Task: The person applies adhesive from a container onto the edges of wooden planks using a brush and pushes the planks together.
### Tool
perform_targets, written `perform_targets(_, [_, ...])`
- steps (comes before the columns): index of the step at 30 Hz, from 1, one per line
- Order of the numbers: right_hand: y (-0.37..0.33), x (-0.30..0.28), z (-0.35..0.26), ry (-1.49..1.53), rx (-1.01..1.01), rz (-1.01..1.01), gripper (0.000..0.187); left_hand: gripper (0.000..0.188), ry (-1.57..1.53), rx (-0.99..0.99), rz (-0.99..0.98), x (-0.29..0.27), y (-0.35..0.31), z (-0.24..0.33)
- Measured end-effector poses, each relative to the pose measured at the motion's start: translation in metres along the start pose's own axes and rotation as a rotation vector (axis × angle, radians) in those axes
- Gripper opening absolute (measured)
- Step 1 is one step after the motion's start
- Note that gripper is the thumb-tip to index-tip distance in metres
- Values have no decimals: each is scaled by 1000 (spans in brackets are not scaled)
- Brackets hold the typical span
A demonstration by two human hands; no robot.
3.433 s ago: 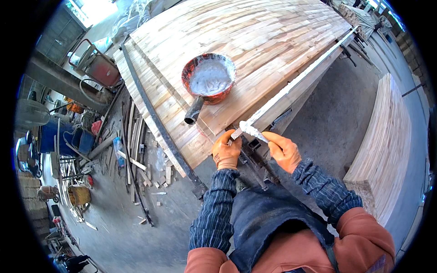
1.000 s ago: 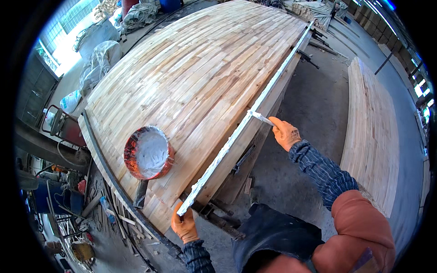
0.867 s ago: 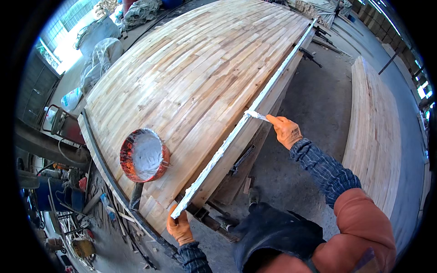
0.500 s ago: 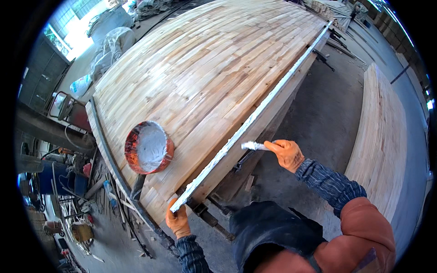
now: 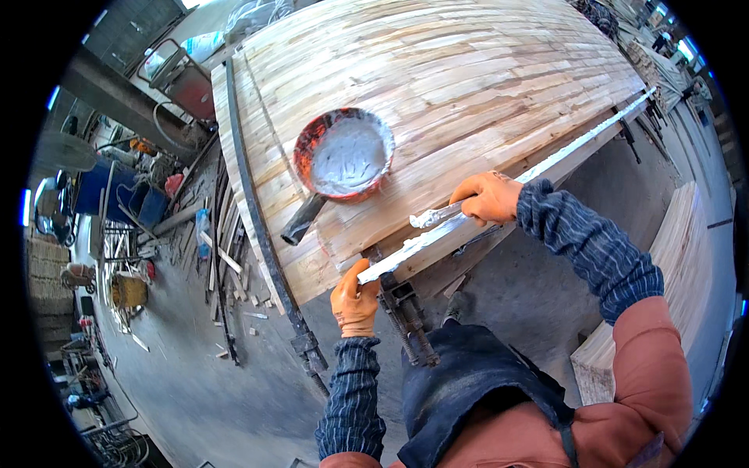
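Note:
A long wooden strip (image 5: 546, 162), its upper face coated in white paste, runs along the near edge of a big jointed-wood panel (image 5: 445, 74). My left hand (image 5: 355, 306), in an orange glove, grips the strip's near end between thumb and fingers. In my right hand (image 5: 490, 199), also orange-gloved, is a brush (image 5: 438, 214) held by its handle. White paste clumps on the brush head, which is just over the strip. Left of the brush, a red-and-black pan (image 5: 303, 156) of white paste (image 5: 349, 152) stands on the panel, its dark handle toward me.
A dark metal bar clamp (image 5: 248, 175) crosses the panel's left end. Another clamp (image 5: 407, 316) juts out below the near edge, close to my left hand. Scrap sticks (image 5: 222, 257) litter the floor at left. A stack of wood panels (image 5: 663, 265) lies at right.
The view has swung, shifting the panel and pan rightward. My right hand has brought the brush from beside the strip to over it, nearer my left hand, which still holds the strip's end.

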State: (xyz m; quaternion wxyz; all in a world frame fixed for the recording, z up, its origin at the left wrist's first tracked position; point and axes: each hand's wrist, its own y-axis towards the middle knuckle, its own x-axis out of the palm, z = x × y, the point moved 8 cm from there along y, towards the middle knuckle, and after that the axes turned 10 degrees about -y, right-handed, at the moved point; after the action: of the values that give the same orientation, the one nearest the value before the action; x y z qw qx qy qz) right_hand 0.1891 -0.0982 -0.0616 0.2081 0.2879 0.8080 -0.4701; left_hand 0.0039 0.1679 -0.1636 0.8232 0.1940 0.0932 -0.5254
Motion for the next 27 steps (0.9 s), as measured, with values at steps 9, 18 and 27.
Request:
perform_targets(9, [9,31,-38,240,181,-255,39,48,-7,92,-7,-5,3,3])
perform_targets(18, [-25,42,-56,617,107,-170,44,42,-48,77,-40,-9,7,4])
perform_targets(27, [-35,84,-8,682,159,51,46,44,-79,113,-63,-6,9,8])
